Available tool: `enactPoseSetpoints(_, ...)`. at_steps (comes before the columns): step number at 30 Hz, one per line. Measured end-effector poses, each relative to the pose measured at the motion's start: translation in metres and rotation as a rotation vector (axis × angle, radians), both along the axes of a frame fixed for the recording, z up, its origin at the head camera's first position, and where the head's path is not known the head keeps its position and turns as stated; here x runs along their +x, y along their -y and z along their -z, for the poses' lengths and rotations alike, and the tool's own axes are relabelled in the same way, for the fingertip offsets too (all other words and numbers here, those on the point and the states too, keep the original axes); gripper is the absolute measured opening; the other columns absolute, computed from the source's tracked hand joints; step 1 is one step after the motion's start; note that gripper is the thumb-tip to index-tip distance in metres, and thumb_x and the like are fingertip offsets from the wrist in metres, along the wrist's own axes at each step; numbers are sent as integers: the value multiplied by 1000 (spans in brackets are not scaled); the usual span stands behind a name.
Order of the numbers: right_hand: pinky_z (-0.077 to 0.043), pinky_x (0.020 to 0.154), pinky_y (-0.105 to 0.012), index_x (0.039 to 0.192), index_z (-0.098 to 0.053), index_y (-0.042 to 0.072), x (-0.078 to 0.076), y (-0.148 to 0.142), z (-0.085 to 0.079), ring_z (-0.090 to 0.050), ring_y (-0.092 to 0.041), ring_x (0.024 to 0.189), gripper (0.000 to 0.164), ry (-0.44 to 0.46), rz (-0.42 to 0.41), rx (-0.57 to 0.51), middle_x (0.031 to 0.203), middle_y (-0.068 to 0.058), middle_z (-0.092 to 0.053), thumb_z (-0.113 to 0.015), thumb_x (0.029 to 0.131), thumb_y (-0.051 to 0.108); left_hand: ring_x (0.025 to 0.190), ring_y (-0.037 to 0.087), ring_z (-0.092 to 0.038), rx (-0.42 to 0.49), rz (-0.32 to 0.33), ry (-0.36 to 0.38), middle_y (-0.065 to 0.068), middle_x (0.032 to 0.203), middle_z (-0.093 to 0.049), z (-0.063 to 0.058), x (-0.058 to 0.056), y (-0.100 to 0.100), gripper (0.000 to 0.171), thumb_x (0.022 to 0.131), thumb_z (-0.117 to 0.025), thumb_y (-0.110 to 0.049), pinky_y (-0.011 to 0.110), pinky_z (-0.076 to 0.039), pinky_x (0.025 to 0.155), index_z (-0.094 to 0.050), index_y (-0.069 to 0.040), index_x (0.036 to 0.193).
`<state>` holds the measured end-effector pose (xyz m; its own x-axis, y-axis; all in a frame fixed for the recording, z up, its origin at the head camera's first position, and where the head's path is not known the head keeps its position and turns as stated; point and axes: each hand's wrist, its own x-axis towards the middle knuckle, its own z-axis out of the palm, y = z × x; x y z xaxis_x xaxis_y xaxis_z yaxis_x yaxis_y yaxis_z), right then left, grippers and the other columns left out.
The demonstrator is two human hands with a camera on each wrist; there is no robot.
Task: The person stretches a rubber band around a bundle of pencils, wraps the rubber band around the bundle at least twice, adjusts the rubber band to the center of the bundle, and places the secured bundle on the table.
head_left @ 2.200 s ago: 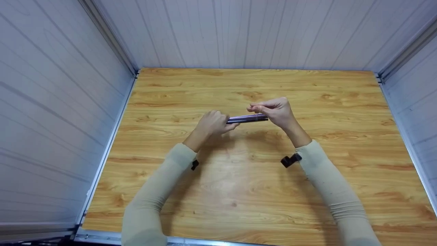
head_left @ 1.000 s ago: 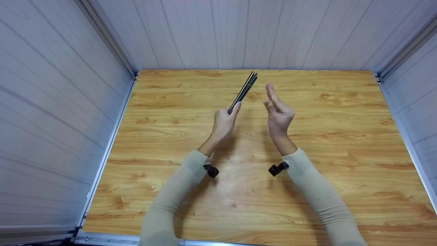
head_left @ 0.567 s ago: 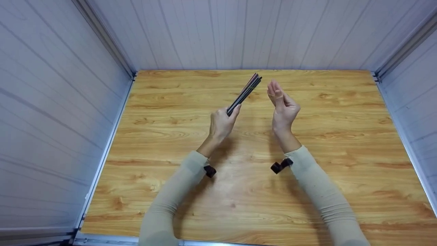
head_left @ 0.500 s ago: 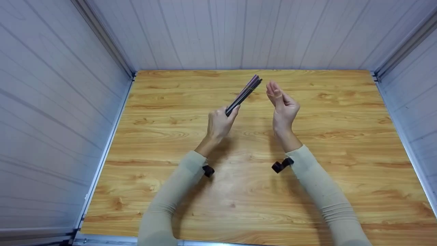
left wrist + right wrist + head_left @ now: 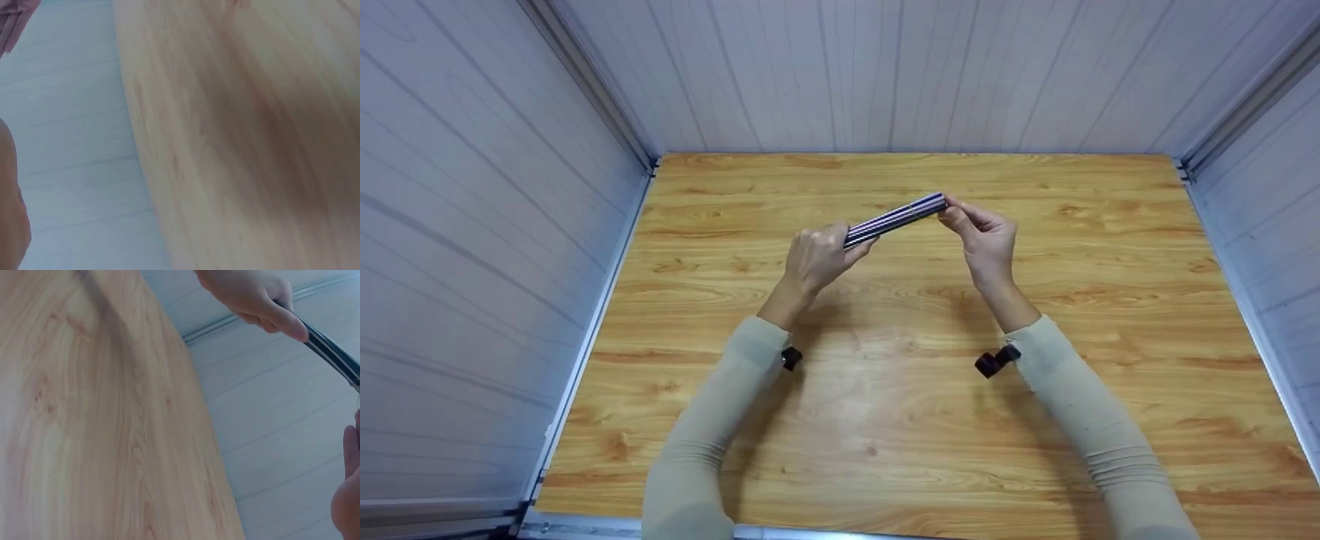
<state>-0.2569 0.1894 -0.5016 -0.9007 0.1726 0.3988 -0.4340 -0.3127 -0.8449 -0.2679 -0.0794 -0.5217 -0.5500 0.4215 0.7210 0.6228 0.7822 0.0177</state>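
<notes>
Stick bundle (image 5: 888, 223): thin, dark, shiny sticks with purple and pale streaks, all lying side by side. It's up in the air over the middle-back of the table, slanted, with the end on the right sitting higher in the head view.
Band (image 5: 355, 386): a skinny yellowish loop around the sticks, close to the end away from the gripping fist. Pretty tiny, so no idea how tight it is.
Left hand (image 5: 817, 256): wrapped firmly around the lower end, fingers curled over and thumb lying along the sticks.
Right hand (image 5: 988, 238): thumb and fingers bent toward each other, tips right at the free end. Honestly can't tell if it's pinching the sticks, the band or nothing, since that spot is too small and half cut off in the right wrist view.
Sleeves (image 5: 1099, 420): pale, long, down to both wrists, with a little black gadget (image 5: 988, 364) sticking out at each cuff.
Table (image 5: 870, 427): yellowish wood grain, soft arm shadows on it, metal strip (image 5: 592, 527) along the near edge.
Walls (image 5: 847, 75): whitish panels with grey streaks, at the back and both sides.
Left wrist cam: mostly wood and wall, just bits of hand at the left edge.
</notes>
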Motion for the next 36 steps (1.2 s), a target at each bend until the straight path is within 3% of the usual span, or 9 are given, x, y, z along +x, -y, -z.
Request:
enactPoseSetpoints(5, -68, 91, -28, 114, -85, -4, 2, -11, -1, -87, -14, 104, 37, -2, -95, 66, 110, -6, -89, -91, 93, 26, 50, 7, -31, -144, 48, -168, -1, 55, -52, -6, -7, 11, 56, 90, -95, -46, 28, -40, 39, -54, -10, 76)
enactPoseSetpoints(12, -68, 91, -29, 118, -79, -16, 5, -22, 7, -87, -15, 105, 34, 77, -245, 181, 109, -4, -89, -87, 99, 11, 52, 6, -26, -292, 48, -268, -4, 53, -51, -6, -8, 20, 63, 89, -92, -59, 26, -34, 39, -51, -14, 73)
enactPoseSetpoints(20, -68, 85, -25, 116, -78, -19, 5, -31, 2, -86, -10, 96, 18, 194, -337, 354, 105, 2, -89, -75, 103, -7, 53, 6, -23, -302, 91, -226, -4, 53, -52, -6, -3, 18, 62, 90, -92, -59, 25, -32, 40, -52, -14, 73)
enactPoseSetpoints(24, -67, 81, -22, 115, -82, -14, 5, -31, -1, -84, -5, 89, 17, 215, -371, 489, 101, 9, -88, -78, 103, -3, 55, 6, -22, -316, 124, -201, -5, 54, -52, -7, -1, 13, 61, 91, -91, -60, 24, -24, 46, -53, -15, 74)
enactPoseSetpoints(28, -67, 80, -22, 114, -83, -12, 5, -32, -3, -82, -4, 84, 17, 247, -377, 559, 94, 13, -87, -79, 102, -1, 56, 6, -21, -318, 115, -196, -5, 54, -52, -8, -1, 11, 62, 90, -90, -62, 25, -21, 48, -53, -15, 74)
enactPoseSetpoints(36, -65, 73, -19, 111, -79, -19, 2, -32, -2, -78, -1, 77, 17, 209, -379, 636, 87, 17, -84, -78, 100, -5, 56, 6, -21, -305, 93, -172, -5, 52, -53, -1, 2, 9, 63, 89, -90, -64, 25, -24, 47, -54, -15, 73)
